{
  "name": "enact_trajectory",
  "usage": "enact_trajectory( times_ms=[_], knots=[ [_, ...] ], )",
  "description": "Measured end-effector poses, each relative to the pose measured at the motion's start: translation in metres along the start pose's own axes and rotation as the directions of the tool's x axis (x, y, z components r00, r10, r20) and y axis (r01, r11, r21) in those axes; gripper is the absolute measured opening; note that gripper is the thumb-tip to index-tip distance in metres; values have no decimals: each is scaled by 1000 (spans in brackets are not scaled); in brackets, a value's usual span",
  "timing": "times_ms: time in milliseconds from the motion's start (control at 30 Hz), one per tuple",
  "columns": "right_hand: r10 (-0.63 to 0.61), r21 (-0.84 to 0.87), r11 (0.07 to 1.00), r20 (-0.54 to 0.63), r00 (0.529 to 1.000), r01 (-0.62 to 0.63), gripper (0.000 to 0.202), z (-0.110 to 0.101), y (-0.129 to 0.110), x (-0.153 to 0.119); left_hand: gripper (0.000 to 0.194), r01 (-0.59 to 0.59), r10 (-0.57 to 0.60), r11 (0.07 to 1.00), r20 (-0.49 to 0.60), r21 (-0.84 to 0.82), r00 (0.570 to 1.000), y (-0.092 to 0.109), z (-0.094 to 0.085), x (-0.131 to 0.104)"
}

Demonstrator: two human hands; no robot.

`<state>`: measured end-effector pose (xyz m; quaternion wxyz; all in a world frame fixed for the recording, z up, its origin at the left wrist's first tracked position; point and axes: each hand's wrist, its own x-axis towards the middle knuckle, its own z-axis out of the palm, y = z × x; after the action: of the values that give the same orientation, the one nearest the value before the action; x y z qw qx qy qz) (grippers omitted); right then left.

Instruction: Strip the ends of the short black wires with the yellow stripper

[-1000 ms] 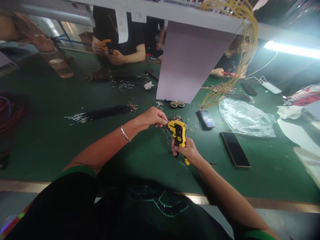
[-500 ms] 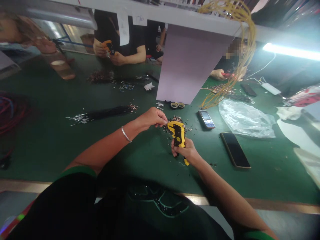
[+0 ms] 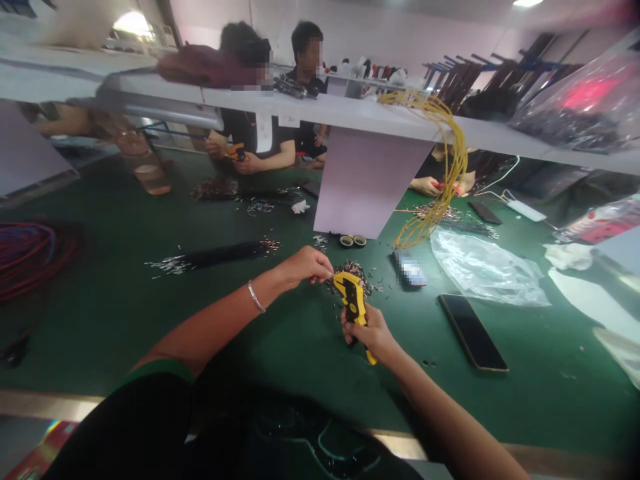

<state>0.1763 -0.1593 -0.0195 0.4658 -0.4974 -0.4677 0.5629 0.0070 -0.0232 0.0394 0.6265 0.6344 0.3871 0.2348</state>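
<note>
My right hand is wrapped round the handles of a yellow and black wire stripper, its head tilted up and to the left. My left hand is closed in a pinch right at the stripper's jaws. What its fingertips hold is too small to make out. Beneath and behind the stripper's head lies a heap of small wire clippings on the green table. To the left of my hands a bundle of black wires with bright ends is laid out.
Two tape rolls sit before a white upright panel under a shelf. Rightward lie a keypad phone, a smartphone and a clear plastic bag. Yellow wires hang from the shelf. Co-workers sit opposite.
My view has tilted upward, so the shelf top and people behind it show and the table sits lower. Both hands stay together at the stripper, with no clear change of grip.
</note>
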Motion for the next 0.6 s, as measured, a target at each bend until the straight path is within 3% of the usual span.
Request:
enact_trajectory(
  times_ms=[600],
  knots=[
    [27,-18,999,-11,1000,-27,18,3,-2,-1,4,54,-43,994,111,-97,993,-7,-9,4]
  ],
)
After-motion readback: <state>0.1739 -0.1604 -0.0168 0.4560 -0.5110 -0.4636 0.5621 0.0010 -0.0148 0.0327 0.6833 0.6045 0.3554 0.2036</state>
